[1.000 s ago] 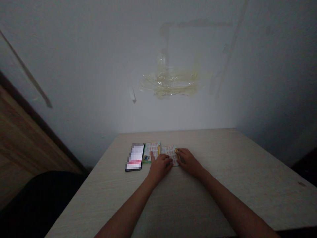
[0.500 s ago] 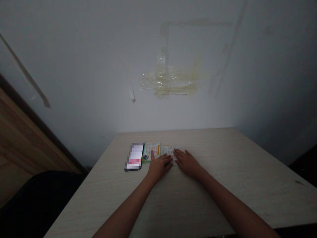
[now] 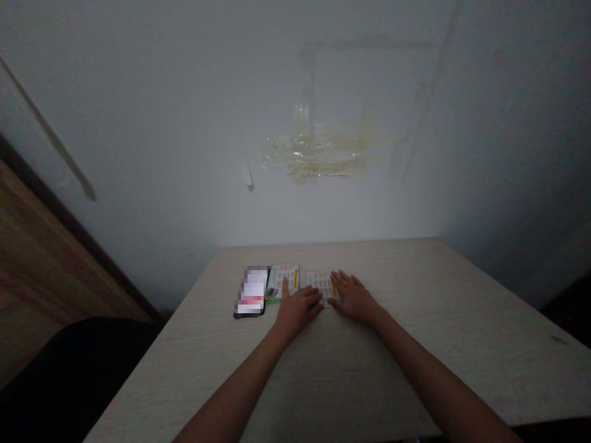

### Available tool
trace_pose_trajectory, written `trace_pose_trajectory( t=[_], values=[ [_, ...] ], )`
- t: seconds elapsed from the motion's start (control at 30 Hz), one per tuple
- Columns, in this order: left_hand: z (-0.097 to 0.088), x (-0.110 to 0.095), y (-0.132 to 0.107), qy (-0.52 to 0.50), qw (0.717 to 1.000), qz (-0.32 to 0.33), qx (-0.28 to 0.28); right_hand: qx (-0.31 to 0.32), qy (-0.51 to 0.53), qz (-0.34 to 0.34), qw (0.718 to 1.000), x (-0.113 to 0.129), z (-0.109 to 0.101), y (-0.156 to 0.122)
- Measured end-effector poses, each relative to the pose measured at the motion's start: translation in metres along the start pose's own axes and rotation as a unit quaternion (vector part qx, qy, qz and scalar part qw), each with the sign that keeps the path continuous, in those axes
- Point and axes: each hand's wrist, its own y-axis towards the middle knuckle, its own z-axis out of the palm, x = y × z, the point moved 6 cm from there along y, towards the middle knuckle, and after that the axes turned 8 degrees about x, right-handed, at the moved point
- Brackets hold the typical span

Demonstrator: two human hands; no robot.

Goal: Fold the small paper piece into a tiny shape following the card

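Observation:
A small printed sheet point(image 3: 318, 280) with rows of coloured text lies flat on the table, between my two hands. My left hand point(image 3: 298, 307) rests palm down at its lower left, fingers stretched across its near edge. The thumb of that hand points up onto a printed booklet point(image 3: 285, 272) with a green edge, which lies just to the left. My right hand point(image 3: 354, 298) is flat on the right edge of the sheet, fingers extended, covering part of it. Neither hand grips anything.
A phone point(image 3: 253, 292) with a lit, blurred screen lies left of the booklet. The pale wooden table point(image 3: 392, 264) meets a wall point(image 3: 184, 123) bearing old clear tape point(image 3: 318, 154). A dark rounded object point(image 3: 78, 369) stands beside the table's left edge.
My right hand has slid slightly right over the sheet, uncovering more of its print, and its fingers now point more upward. My left hand has barely moved.

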Motion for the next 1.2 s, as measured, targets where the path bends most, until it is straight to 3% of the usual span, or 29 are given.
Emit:
trace_pose_trajectory(
  t=[0.23,0.47,0.57,0.73,1.2],
  values=[
    [-0.001,-0.003,-0.004,0.009,1.000,-0.007,-0.009,-0.009,-0.001,-0.009,1.000,-0.005,0.001,-0.001],
    [0.000,-0.004,-0.007,0.002,1.000,0.007,-0.003,-0.066,0.061,-0.062,0.994,0.000,-0.018,-0.011],
    [-0.001,-0.003,-0.008,-0.005,1.000,0.010,0.001,-0.033,0.095,-0.092,0.991,0.004,-0.021,-0.016],
    [-0.001,-0.002,-0.007,-0.016,1.000,0.007,0.009,0.065,0.127,-0.086,0.986,0.003,-0.016,-0.019],
    [0.001,0.001,-0.007,-0.004,1.000,0.014,-0.009,0.081,0.156,-0.079,0.981,0.000,-0.016,-0.017]
  ],
)
